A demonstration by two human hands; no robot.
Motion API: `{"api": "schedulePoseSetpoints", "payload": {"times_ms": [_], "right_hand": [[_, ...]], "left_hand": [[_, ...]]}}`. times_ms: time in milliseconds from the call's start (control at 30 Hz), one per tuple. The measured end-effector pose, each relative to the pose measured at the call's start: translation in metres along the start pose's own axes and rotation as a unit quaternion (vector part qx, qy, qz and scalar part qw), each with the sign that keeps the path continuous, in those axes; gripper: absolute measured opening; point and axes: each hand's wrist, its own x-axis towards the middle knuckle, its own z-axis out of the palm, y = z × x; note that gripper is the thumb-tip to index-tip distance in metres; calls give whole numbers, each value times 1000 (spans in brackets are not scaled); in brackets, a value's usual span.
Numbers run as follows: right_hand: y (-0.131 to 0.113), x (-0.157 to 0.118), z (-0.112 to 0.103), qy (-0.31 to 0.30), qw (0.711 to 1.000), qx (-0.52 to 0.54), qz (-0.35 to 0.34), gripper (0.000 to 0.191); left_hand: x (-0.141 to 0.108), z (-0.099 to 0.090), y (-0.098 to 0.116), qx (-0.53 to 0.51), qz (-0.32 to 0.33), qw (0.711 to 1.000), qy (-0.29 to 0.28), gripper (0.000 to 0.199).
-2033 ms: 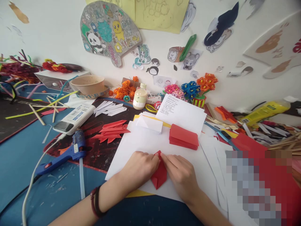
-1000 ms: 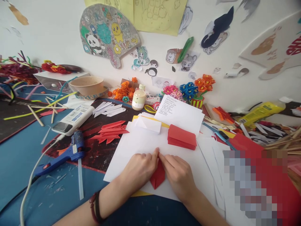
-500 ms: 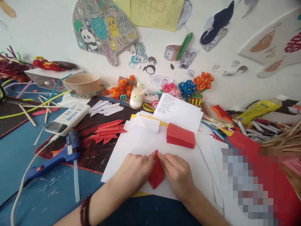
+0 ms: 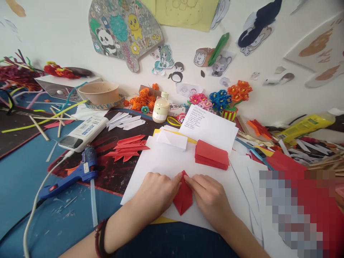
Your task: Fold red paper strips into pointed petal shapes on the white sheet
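Note:
A piece of folded red paper (image 4: 183,197), pointed at both ends, lies on white sheets (image 4: 139,181) in front of me. My left hand (image 4: 159,191) is closed at its upper left edge, the fingers curled and pressed near the top point. My right hand (image 4: 208,195) pinches the upper right edge, its fingertips close to the left hand's. Beyond the right hand rests a stack of red paper slips (image 4: 211,154). Folded red pieces (image 4: 129,147) are piled to the left, and a folded white slip (image 4: 172,139) lies behind the hands.
A blue glue gun (image 4: 72,175) and a white power strip (image 4: 83,134) with its cable occupy the left. At the back stand a small bottle (image 4: 161,108), a bowl (image 4: 99,95) and pipe-cleaner flowers (image 4: 240,95). A yellow bottle (image 4: 306,125) lies at the right.
The whole scene has shifted slightly to the right as the head camera turned a little. Both hands stay on the folded red paper, with almost no change in their hold.

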Motion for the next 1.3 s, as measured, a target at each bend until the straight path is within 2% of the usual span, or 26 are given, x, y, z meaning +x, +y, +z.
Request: {"api": "schedulePoseSetpoints", "payload": {"times_ms": [167, 367, 533, 733, 833, 1067, 1300], "right_hand": [[-1, -1, -2, -26, 998, 40, 48, 24], [-3, -2, -1, 21, 995, 25, 91, 20], [-4, -2, 1, 20, 990, 61, 122, 22], [-2, 0, 4, 10, 965, 149, 215, 25], [-1, 2, 5, 11, 956, 170, 239, 27], [-2, 5, 5, 11, 951, 177, 251, 29], [-2, 2, 6, -2, 970, 136, 200, 26]], "left_hand": [[-1, 1, -1, -6, -5, 1000, 17, 31], [-1, 2, -1, -11, -9, 1000, 20, 30], [-1, 3, 0, -16, -8, 1000, 19, 32], [-1, 5, -1, -16, -6, 1000, 17, 34], [-1, 6, 0, -16, -9, 1000, 17, 36], [0, 7, 0, -18, -14, 1000, 13, 36], [0, 7, 0, -21, -10, 1000, 11, 34]]}}
